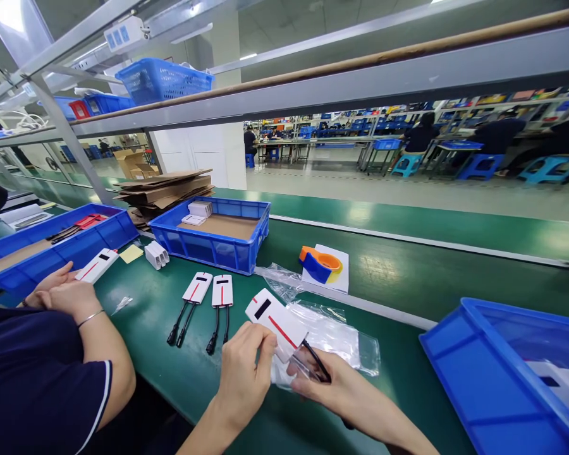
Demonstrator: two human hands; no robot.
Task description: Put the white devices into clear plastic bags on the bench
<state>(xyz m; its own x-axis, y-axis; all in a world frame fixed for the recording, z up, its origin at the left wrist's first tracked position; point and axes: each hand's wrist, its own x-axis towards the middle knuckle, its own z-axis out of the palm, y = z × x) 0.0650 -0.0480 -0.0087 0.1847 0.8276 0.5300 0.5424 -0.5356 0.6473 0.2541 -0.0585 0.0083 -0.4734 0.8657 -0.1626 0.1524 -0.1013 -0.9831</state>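
Observation:
A white device [281,325] with a dark window, a red stripe and black cables is held between my hands, tilted above the green bench. My left hand [247,360] is closed at its near left edge, thumb and fingers pinched together. Around the cable end and some clear plastic, my right hand [325,379] has its fingers wrapped. Beyond and under the device lie clear plastic bags [346,338]. Two similar devices, one [198,288] and another [222,291], rest to the left with their black cables toward me.
Blue bins stand at the back [208,246], left [118,230] and right [459,379]. An orange and blue tape dispenser [320,264] lies behind the bags. At left, a co-worker's hands [61,291] hold another device [96,266]. White parts [156,254] sit near the middle bin.

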